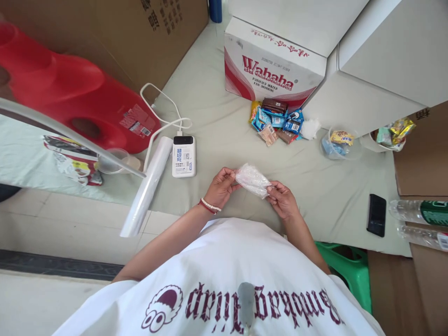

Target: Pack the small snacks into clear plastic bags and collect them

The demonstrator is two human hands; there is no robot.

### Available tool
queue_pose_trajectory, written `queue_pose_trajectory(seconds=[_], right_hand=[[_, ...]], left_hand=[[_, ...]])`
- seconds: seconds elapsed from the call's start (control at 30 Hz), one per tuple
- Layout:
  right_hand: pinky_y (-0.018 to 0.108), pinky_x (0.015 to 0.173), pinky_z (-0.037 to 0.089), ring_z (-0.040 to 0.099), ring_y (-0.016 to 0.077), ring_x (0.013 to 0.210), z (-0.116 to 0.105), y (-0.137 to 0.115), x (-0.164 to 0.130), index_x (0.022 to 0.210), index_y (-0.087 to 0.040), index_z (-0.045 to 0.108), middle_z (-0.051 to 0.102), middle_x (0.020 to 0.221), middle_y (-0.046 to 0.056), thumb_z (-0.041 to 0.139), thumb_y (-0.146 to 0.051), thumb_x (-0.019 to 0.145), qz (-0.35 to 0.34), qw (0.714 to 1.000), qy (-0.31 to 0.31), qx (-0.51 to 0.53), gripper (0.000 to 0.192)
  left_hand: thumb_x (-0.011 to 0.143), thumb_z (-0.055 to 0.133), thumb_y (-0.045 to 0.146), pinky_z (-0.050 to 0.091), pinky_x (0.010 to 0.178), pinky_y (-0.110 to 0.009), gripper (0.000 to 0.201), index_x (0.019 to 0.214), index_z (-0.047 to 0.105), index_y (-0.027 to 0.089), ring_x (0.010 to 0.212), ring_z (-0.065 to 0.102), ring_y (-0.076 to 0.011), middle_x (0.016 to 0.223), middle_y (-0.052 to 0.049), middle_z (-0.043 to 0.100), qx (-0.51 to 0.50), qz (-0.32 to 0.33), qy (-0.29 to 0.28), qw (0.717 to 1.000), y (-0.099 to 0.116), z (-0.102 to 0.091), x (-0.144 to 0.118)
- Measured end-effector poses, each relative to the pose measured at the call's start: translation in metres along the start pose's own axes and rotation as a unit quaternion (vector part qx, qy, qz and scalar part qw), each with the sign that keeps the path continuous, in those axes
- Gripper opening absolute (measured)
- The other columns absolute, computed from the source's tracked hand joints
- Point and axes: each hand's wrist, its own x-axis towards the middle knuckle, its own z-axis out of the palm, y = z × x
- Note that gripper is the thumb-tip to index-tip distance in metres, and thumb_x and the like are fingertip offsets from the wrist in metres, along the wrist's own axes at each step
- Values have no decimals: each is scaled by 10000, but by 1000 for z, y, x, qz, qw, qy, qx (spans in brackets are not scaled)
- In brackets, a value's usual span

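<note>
A crumpled piece of clear plastic (252, 180) is stretched between my two hands, just above the cloth-covered table. Whether it is a bag or film, I cannot tell. My left hand (221, 185) pinches its left end, with beaded bracelets at the wrist. At the other end, the fingers of my right hand (280, 198) are closed on the plastic's lower right corner. Beyond my hands lies a pile of small wrapped snacks (278, 120), with a white crumpled lump (310, 129) beside it. To the left are a white power bank (184, 158) and a clear plastic roll (149, 186).
A Wahaha water carton (273, 65) stands behind the snacks. Two tubs, one clear (338, 145) and one white (378, 139), hold packets at the right. A phone (377, 215) lies near plastic bottles (413, 213). A large red jug (94, 93) fills the left, near a cable (168, 100).
</note>
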Motion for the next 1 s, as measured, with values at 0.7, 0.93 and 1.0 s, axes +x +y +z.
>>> queue_pose_trajectory(seconds=[0.7, 0.93, 1.0], right_hand=[[376, 815, 554, 660, 224, 909, 5, 18, -31, 1052, -320, 799, 713, 1011, 77, 611, -342, 954, -327, 831, 55, -446, 213], [382, 823, 531, 646, 230, 900, 0, 19, -32, 1029, -325, 819, 715, 998, 75, 667, -355, 921, -317, 850, 42, -418, 189], [376, 802, 524, 646, 227, 891, 0, 17, -34, 1045, -320, 816, 714, 1014, 77, 664, -357, 929, -319, 850, 31, -419, 194]], left_hand=[[703, 848, 467, 263, 443, -229, 367, 733, 663, 153, 445, 393, -49, 618, 21, 598, 143, -68, 0, 987, -5, 50, 2], [667, 889, 431, 242, 467, -238, 367, 725, 659, 150, 461, 339, -43, 615, 28, 582, 137, -93, 7, 986, -8, 47, -5], [689, 867, 449, 248, 479, -239, 369, 756, 655, 154, 469, 346, -45, 649, 22, 602, 131, -86, -13, 988, -9, 46, -5]])
